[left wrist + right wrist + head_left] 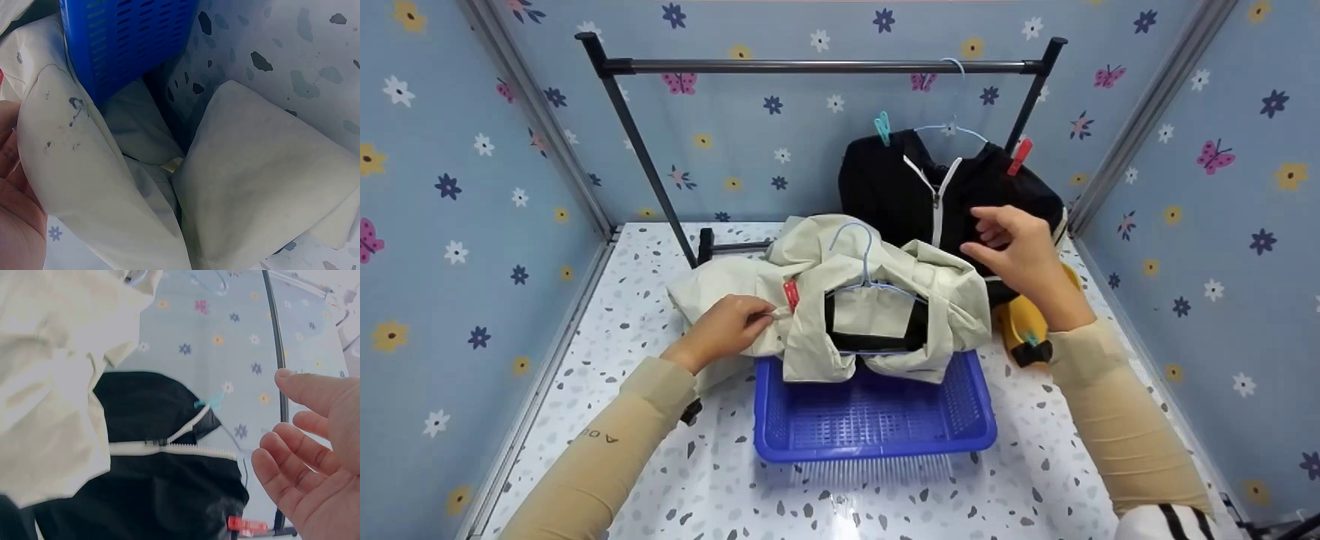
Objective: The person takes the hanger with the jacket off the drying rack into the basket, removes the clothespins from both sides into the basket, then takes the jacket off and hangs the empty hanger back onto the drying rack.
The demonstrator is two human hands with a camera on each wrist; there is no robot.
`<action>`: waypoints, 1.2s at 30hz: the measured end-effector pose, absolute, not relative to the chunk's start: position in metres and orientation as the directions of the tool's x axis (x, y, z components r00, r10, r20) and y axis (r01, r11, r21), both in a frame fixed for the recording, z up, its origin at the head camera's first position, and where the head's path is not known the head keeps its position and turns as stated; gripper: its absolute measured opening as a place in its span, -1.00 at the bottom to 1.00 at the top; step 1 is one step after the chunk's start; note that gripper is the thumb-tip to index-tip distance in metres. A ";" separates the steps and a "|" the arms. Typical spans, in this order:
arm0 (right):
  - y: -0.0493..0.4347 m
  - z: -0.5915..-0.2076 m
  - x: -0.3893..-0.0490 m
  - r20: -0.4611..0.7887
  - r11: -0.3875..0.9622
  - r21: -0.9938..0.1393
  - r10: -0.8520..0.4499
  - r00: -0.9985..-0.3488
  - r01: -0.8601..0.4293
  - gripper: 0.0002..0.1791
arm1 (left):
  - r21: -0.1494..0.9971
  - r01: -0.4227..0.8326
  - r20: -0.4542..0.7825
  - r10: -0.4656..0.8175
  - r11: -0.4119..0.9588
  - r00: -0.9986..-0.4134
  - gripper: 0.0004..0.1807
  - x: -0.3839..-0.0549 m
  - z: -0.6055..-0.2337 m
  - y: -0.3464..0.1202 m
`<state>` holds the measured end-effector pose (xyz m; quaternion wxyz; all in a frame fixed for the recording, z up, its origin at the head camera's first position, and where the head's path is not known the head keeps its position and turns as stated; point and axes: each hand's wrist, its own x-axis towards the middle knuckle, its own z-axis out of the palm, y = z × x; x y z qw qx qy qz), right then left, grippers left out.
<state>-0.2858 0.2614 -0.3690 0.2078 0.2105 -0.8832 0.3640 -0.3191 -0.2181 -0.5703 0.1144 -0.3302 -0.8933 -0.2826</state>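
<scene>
A cream jacket [757,285] lies bunched over the back of a blue plastic basket [877,453]. In its neck opening sits a light blue hanger [867,262] with the hook standing up. My left hand [727,330] pinches the jacket's fabric beside a red clothespin [791,295] clipped on it. The left wrist view shows smudged cream cloth [84,146] next to that hand's fingers. My right hand [1020,247] is raised in front of a black jacket [877,187], fingers loosely bent and nothing between them; the right wrist view shows its thumb and fingers apart.
The black jacket hangs on a light blue hanger from the dark rack bar [810,67], with a teal clothespin [883,129] and a red clothespin [1020,157] on its shoulders. A yellow container [1024,319] stands at the right. Flowered panels enclose the speckled table [720,480].
</scene>
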 end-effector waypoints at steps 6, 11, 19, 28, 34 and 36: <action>0.240 -0.369 -0.287 0.521 0.634 -0.520 -0.296 -0.800 -0.573 -0.51 | 0.428 0.653 0.389 0.524 0.625 -0.757 -0.82 -0.324 -0.576 -0.220; 0.222 -0.369 -0.287 0.504 0.632 -0.496 -0.348 -0.791 -0.595 -0.50 | 0.439 0.645 0.382 0.520 0.625 -0.764 -0.81 -0.322 -0.572 -0.219; 0.191 -0.374 -0.287 0.499 0.597 -0.471 -0.427 -0.754 -0.649 -0.52 | 0.428 0.665 0.408 0.525 0.612 -0.747 -0.82 -0.315 -0.567 -0.218; 0.155 -0.380 -0.285 0.468 0.548 -0.464 -0.515 -0.718 -0.696 -0.52 | 0.472 0.659 0.398 0.525 0.586 -0.752 -0.84 -0.304 -0.547 -0.213; 0.136 -0.385 -0.284 0.462 0.517 -0.455 -0.559 -0.688 -0.725 -0.53 | 0.500 0.606 0.326 0.515 0.618 -0.793 -0.82 -0.277 -0.506 -0.199; 0.130 -0.387 -0.285 0.452 0.518 -0.454 -0.567 -0.689 -0.725 -0.53 | 0.499 0.615 0.334 0.519 0.611 -0.787 -0.82 -0.283 -0.513 -0.202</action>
